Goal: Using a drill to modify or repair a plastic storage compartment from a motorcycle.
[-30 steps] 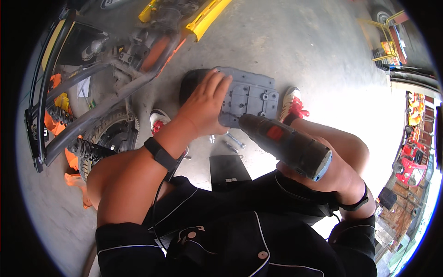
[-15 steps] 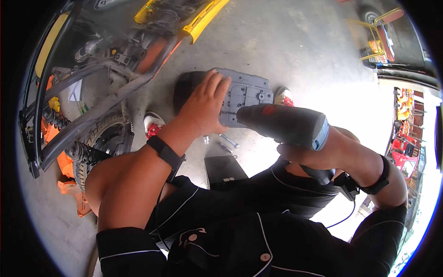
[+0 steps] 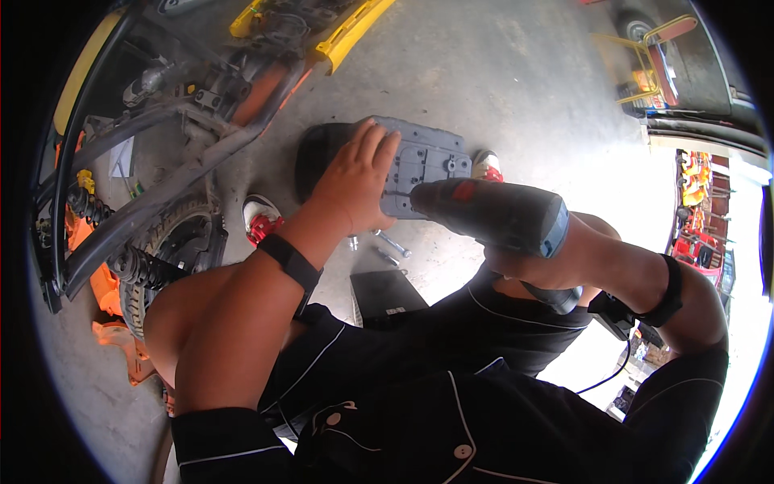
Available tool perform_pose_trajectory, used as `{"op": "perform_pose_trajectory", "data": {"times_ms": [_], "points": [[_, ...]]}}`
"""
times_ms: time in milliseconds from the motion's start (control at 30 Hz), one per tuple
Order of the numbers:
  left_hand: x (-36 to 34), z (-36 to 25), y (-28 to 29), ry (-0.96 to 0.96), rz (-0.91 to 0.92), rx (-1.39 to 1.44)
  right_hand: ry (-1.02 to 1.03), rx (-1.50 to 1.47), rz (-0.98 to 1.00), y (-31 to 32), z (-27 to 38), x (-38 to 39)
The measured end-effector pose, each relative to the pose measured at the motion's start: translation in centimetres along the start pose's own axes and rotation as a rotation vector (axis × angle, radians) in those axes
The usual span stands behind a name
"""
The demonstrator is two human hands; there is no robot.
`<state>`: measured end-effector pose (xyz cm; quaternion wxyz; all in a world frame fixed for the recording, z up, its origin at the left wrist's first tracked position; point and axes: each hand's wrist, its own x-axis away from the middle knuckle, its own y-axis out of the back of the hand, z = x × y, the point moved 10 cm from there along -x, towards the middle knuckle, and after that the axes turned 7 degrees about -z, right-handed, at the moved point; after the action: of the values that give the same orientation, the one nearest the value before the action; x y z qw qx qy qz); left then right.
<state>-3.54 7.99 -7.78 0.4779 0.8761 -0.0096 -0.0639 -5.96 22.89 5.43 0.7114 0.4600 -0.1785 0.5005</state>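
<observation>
My left hand (image 3: 348, 181) grips the near-left edge of a vehicle seat (image 3: 419, 161), its thumb at the near edge and its fingers over the top. The seat lies bottom up, with a ribbed grey plastic base and a black rounded end at the left. In my right hand (image 3: 548, 262) is a black and grey cordless drill (image 3: 496, 211), wrapped at the handle. Its nose points left at the near right part of the base. The drill body hides its tip, so contact with a fastener cannot be made out.
Metal sockets or bits (image 3: 393, 244) lie on the floor near a black flat case (image 3: 389, 297). A dark tubular vehicle frame (image 3: 173, 173) with a wheel (image 3: 181, 246) stands at the left, a yellow panel (image 3: 355, 36) beyond. A yellow-framed chair (image 3: 651, 60) is at far right.
The whole scene has shifted slightly left as the view moved. My right elbow is a little farther out to the right. Both hands keep their holds on the seat and the drill.
</observation>
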Motion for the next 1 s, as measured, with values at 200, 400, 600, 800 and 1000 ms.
{"op": "perform_pose_trajectory", "data": {"times_ms": [200,400,600,800,1000], "points": [[-0.2,0.2,-0.4,0.013,0.047,-0.015,-0.123,0.012,0.046,0.1,0.6,-0.1],[-0.2,0.2,-0.6,0.029,0.092,-0.025,-0.147,-0.002,0.034,0.0,0.6,-0.1],[-0.2,0.0,-0.1,0.024,0.007,-0.014,-0.105,0.084,0.001,0.6,1.2,-0.5],[-0.2,0.0,-0.2,0.018,0.02,-0.031,-0.113,0.086,0.023,0.6,1.3,-0.9],[-0.3,0.0,-0.1,0.005,-0.01,-0.036,-0.106,0.106,-0.013,0.4,1.0,-0.6]]}}
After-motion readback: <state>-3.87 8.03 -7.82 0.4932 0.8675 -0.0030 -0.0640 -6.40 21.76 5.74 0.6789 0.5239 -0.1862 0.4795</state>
